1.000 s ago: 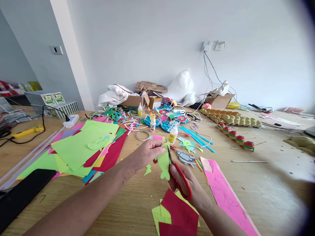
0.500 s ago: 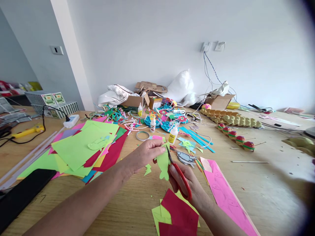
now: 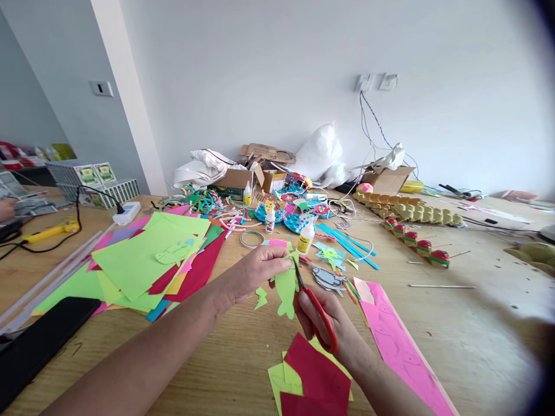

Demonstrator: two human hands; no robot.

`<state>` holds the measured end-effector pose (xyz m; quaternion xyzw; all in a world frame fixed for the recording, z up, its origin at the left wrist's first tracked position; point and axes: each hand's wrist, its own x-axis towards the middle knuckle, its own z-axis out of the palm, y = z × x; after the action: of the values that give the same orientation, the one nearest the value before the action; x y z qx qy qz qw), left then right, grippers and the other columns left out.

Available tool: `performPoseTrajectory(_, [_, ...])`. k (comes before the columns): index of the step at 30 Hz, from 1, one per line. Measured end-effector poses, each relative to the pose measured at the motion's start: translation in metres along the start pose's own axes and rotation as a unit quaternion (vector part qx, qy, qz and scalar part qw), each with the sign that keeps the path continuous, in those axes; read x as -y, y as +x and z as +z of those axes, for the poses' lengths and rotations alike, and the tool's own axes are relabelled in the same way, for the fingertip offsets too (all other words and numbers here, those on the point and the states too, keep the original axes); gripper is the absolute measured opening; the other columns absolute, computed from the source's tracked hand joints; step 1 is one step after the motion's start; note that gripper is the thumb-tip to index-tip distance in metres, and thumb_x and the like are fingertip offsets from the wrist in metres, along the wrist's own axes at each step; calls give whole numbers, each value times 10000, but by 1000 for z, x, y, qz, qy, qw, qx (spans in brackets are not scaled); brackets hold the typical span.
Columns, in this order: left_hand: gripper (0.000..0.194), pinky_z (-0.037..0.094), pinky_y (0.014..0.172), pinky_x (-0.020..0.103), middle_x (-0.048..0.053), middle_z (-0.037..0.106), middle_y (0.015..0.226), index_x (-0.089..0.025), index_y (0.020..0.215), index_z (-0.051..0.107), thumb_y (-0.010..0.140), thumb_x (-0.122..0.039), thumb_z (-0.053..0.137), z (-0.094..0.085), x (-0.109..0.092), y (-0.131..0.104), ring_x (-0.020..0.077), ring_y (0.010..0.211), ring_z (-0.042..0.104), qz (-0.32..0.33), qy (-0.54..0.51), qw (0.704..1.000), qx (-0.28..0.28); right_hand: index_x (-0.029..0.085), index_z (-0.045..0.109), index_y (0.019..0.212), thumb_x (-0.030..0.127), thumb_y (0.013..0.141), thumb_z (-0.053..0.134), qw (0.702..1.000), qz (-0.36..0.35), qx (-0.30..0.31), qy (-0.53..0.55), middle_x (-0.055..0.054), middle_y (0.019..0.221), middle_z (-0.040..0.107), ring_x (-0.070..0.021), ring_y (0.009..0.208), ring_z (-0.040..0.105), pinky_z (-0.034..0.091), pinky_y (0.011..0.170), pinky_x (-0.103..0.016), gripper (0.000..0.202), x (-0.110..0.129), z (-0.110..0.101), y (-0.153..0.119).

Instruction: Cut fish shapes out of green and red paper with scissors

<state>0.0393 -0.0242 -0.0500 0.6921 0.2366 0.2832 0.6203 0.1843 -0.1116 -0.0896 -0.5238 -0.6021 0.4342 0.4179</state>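
My left hand (image 3: 262,270) pinches the top of a light green paper fish (image 3: 285,292), which hangs tail down above the wooden table. My right hand (image 3: 323,315) is closed round the red handles of the scissors (image 3: 327,326). The dark blades point up and meet the fish's upper right edge, close to my left fingertips. A green paper scrap (image 3: 261,299) lies on the table left of the fish. Below my hands are dark red paper (image 3: 318,370) and yellow-green pieces (image 3: 284,375).
Stacked coloured paper (image 3: 143,254) and a black phone-like slab (image 3: 43,346) lie left. Glue bottles (image 3: 306,238), a tape roll (image 3: 252,239) and a grey paper fish (image 3: 328,279) sit ahead. Pink paper (image 3: 399,341) and egg-carton strips (image 3: 416,242) are right. Part of another person's hand (image 3: 6,208) shows far left.
The paper fish's tail has shifted slightly left and tilted. Part of another person's hand has appeared at the far left edge. My hands keep nearly the same places.
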Motion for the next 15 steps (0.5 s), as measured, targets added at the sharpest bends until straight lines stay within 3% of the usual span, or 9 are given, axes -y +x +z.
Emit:
performPoseTrajectory(6, [200, 304, 507, 196, -49, 447, 603, -165, 667, 501, 802, -314, 498, 2, -1, -1, 74, 544, 396, 9, 1, 999, 38, 205, 458, 672, 555, 864, 346, 1000, -10, 10, 5, 62, 451, 415, -97, 389, 350, 257, 403, -220, 414, -7, -1, 0])
performPoseTrajectory(15, [199, 331, 533, 199, -39, 469, 621, -168, 667, 514, 784, -329, 516, 2, -2, -2, 81, 566, 422, 0, 0, 1000, 21, 208, 450, 641, 533, 874, 350, 1000, -2, -1, 7, 60, 443, 405, -99, 393, 347, 264, 404, -219, 412, -4, -1, -1])
